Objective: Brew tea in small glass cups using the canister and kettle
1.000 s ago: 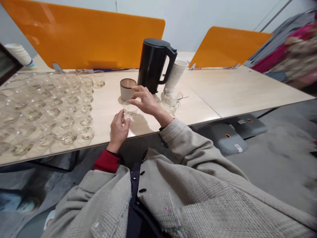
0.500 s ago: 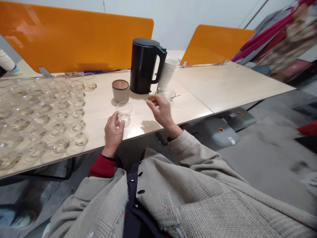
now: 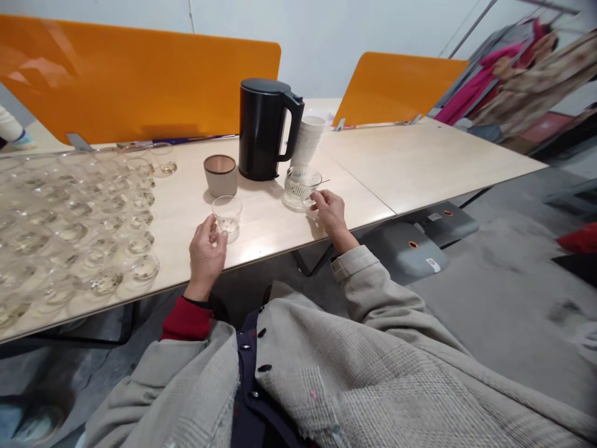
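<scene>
My left hand [image 3: 208,254] has its thumb and fingers around the near left side of a small clear cup [image 3: 227,216], which stands upright on the table. A little liquid seems to lie in its bottom. My right hand [image 3: 332,214] is closed, with thumb and fingertips pinching the handle side of a ribbed glass cup [image 3: 302,182]. A thin stick or spoon handle sticks out of that cup to the right. Behind the clear cup stands a grey-beige tumbler [image 3: 221,177] with a brown inside.
Many clear cups [image 3: 72,231] with pale liquid crowd the table's left side. A black electric kettle [image 3: 262,130] and a leaning stack of white cups [image 3: 308,138] stand behind. Orange dividers [image 3: 140,81] line the back. Grey stools [image 3: 403,249] sit below; a person [image 3: 522,87] is at far right.
My right hand has come down and to the right, from above the ribbed glass cup to its handle, and its fingers have closed there. My left hand stays at the clear cup.
</scene>
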Demonstrator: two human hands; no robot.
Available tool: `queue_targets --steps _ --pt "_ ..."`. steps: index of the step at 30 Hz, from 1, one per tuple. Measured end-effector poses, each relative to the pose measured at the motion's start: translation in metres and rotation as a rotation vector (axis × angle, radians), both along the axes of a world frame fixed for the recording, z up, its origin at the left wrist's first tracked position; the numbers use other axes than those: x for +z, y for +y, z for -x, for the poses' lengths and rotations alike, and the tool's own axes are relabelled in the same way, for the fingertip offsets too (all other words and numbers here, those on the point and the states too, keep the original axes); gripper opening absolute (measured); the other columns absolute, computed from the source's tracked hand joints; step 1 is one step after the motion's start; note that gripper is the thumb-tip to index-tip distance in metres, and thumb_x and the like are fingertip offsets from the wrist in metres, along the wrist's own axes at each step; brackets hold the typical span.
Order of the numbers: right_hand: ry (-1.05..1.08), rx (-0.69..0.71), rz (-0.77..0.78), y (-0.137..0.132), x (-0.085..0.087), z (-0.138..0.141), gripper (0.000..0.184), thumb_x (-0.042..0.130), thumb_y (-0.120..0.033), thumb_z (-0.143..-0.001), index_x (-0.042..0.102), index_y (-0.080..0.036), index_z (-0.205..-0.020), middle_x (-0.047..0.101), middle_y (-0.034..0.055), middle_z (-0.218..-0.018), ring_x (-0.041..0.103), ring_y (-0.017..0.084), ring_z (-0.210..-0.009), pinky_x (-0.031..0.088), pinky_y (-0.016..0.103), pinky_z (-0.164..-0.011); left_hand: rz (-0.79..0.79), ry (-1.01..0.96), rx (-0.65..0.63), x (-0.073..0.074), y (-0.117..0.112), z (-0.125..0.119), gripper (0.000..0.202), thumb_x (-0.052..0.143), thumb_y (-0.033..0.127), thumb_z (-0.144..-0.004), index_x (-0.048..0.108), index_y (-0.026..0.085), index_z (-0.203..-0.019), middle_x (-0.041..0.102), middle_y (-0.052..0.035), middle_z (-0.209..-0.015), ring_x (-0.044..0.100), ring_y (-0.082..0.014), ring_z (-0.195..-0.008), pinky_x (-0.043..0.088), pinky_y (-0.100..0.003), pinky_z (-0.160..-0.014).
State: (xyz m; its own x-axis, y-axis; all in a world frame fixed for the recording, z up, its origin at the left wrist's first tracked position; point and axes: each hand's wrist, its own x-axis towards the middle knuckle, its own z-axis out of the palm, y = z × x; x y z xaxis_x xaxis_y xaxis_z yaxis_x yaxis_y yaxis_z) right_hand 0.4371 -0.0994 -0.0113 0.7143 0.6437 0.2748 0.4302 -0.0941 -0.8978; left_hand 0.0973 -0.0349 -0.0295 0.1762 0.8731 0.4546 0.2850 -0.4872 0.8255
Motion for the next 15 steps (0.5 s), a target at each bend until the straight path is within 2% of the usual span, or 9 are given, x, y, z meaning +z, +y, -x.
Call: queue_targets --steps 4,10,13,15 --pt "0.106 -0.043 -0.061 -0.009 0.002 -0.005 0.031 0.063 -0.051 -0.087 0.063 -0.021 -0.079 0.063 -0.0037 -0.067 0.066 0.013 -0.063 0.045 0.021 -0.052 -0.006 0.012 0.005 0.0 0.0 0.0 0.051 0.067 0.036 -0.09 0.067 0.018 -0.138 0.072 -0.0146 -0.131 0.074 -0.0261 -0.117 0.064 -0.039 -0.097" --pt "0.131 -0.098 -0.074 -0.04 0.01 -0.034 0.024 0.069 -0.038 -0.087 0.062 -0.02 -0.074 0.061 -0.0039 -0.063 0.062 0.011 -0.058 0.049 0.02 -0.052 -0.011 -0.008 -0.008 -0.002 0.001 0.0 0.05 0.067 0.035 -0.089 0.068 0.019 -0.136 0.072 -0.0146 -0.129 0.074 -0.0262 -0.116 0.064 -0.039 -0.095" --pt "0.13 -0.12 -0.059 -0.052 0.011 -0.044 0.024 0.07 -0.039 -0.086 0.062 -0.02 -0.073 0.06 -0.0033 -0.062 0.063 0.012 -0.059 0.051 0.021 -0.053 -0.015 -0.008 -0.004 -0.003 0.001 0.0 0.049 0.067 0.035 -0.089 0.068 0.02 -0.136 0.073 -0.0135 -0.128 0.074 -0.0249 -0.114 0.064 -0.037 -0.093" --pt "0.119 -0.126 -0.04 -0.059 0.009 -0.047 0.025 0.071 -0.043 -0.084 0.064 -0.02 -0.078 0.063 -0.0013 -0.068 0.066 0.014 -0.063 0.053 0.024 -0.054 -0.015 -0.006 -0.001 -0.002 0.0 0.0 0.05 0.067 0.036 -0.089 0.068 0.019 -0.136 0.073 -0.0139 -0.129 0.074 -0.025 -0.114 0.064 -0.037 -0.094"
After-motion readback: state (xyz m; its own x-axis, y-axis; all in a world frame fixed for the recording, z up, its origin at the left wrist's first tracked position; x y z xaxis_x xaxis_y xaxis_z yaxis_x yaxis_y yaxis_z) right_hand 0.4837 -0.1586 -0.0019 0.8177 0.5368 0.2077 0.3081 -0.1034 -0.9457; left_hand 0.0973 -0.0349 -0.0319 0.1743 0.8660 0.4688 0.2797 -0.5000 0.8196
